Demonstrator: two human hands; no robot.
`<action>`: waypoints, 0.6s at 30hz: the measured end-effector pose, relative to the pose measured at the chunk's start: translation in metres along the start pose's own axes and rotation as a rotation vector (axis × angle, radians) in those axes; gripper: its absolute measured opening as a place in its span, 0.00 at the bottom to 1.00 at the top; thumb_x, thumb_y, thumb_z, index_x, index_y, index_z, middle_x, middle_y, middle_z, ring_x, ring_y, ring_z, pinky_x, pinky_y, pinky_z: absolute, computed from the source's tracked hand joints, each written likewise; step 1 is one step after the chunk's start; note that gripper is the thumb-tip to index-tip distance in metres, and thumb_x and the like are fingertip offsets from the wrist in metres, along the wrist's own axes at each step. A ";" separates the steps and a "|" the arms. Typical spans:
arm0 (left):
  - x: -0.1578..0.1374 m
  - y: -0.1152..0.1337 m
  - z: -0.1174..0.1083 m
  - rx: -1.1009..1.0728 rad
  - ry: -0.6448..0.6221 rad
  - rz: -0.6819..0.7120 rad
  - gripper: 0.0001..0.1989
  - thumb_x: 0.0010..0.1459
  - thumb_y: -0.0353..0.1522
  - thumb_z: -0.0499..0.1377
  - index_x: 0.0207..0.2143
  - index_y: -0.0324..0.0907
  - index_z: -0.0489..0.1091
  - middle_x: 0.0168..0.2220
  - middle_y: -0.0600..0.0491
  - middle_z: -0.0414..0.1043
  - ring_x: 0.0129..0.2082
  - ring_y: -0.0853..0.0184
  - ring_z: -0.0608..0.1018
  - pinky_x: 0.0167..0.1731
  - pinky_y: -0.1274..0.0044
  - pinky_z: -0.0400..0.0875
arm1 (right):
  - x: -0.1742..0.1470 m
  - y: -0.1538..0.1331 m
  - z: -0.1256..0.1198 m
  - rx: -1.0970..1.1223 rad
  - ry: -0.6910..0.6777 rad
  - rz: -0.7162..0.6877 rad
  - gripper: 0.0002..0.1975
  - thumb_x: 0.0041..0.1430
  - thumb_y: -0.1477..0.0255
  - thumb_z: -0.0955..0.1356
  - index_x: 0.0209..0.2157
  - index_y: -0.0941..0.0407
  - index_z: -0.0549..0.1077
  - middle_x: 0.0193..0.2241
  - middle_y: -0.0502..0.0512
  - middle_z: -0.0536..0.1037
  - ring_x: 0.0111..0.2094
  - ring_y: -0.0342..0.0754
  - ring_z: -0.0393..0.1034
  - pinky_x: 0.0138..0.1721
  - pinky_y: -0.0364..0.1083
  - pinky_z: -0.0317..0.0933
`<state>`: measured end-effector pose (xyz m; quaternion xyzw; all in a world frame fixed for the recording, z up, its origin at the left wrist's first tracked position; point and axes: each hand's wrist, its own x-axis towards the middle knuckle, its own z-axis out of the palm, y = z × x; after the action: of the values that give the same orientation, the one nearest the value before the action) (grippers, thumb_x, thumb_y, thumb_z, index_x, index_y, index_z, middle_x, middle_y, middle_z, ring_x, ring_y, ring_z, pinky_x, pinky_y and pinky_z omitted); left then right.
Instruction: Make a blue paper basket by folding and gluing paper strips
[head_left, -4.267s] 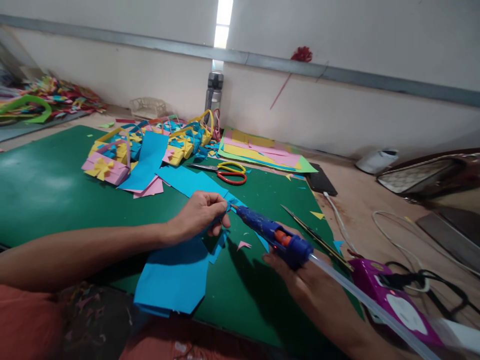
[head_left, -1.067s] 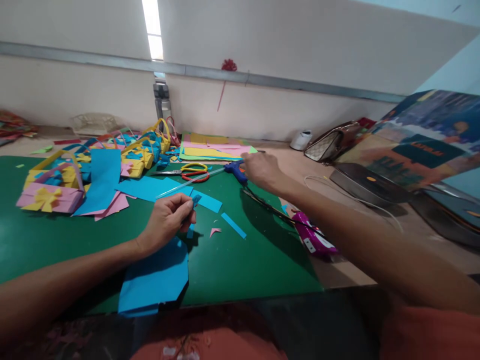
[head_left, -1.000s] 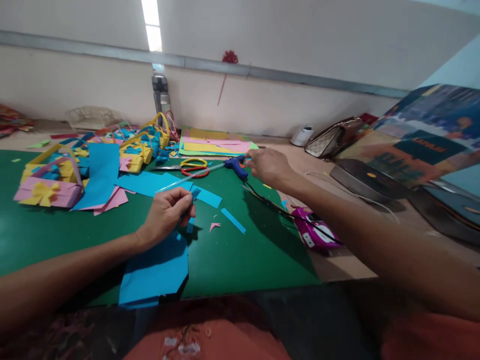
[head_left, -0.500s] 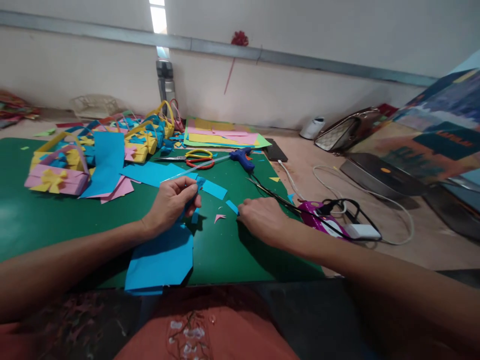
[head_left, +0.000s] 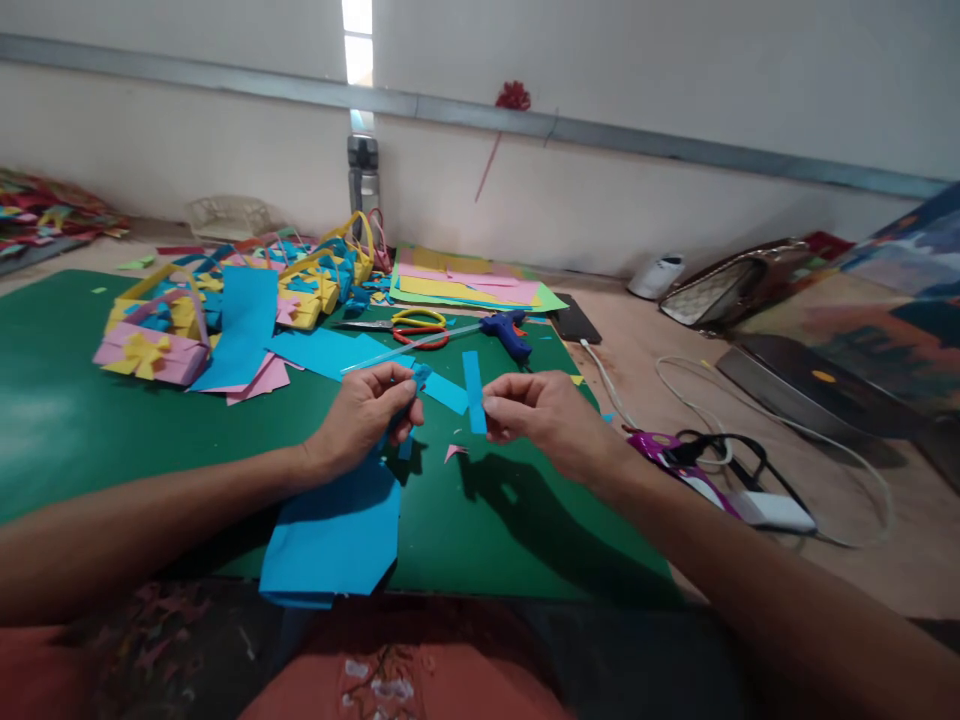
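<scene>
In my right hand (head_left: 551,415), a short blue paper strip (head_left: 473,388) is pinched between thumb and fingers, raised off the green mat (head_left: 450,535). My left hand (head_left: 364,415) is closed on a small folded blue paper piece (head_left: 422,375), mostly hidden by the fingers. Below that hand, a larger folded blue paper (head_left: 334,535) with cut corners lies at the mat's front edge. A pink paper scrap (head_left: 454,453) is between the hands. Beyond them are a blue glue gun (head_left: 508,335) with a long clear stick and scissors (head_left: 420,328) with yellow and red handles.
Several small paper baskets (head_left: 161,350) with bows stand at the left. Coloured sheets (head_left: 472,280) are stacked at the back near a phone (head_left: 576,318). On the right are a purple power strip (head_left: 686,475), cables and a brown bag (head_left: 739,285).
My right hand has picked up the blue strip from the mat and lifted it upright, towards my left hand. The left hand keeps its grip. The view has turned slightly left.
</scene>
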<state>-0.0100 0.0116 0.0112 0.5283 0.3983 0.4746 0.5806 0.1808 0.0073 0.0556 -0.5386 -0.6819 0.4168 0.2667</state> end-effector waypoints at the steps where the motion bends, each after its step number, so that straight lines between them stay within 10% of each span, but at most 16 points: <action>1: 0.000 0.000 0.000 -0.013 -0.009 -0.002 0.09 0.53 0.36 0.57 0.28 0.39 0.62 0.19 0.58 0.69 0.12 0.78 0.66 0.13 0.85 0.60 | 0.002 0.000 0.005 0.161 0.014 0.008 0.06 0.49 0.72 0.65 0.23 0.59 0.69 0.17 0.47 0.70 0.20 0.39 0.65 0.24 0.40 0.58; 18: 0.004 -0.002 0.001 0.066 0.013 -0.086 0.12 0.46 0.32 0.61 0.34 0.38 0.64 0.18 0.61 0.66 0.13 0.78 0.66 0.12 0.87 0.56 | 0.021 0.023 0.047 0.494 0.122 -0.031 0.10 0.49 0.66 0.69 0.22 0.58 0.69 0.19 0.47 0.71 0.21 0.38 0.63 0.24 0.39 0.58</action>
<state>-0.0082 0.0153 0.0090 0.5265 0.4399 0.4390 0.5802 0.1481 0.0154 0.0102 -0.4708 -0.5503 0.5333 0.4370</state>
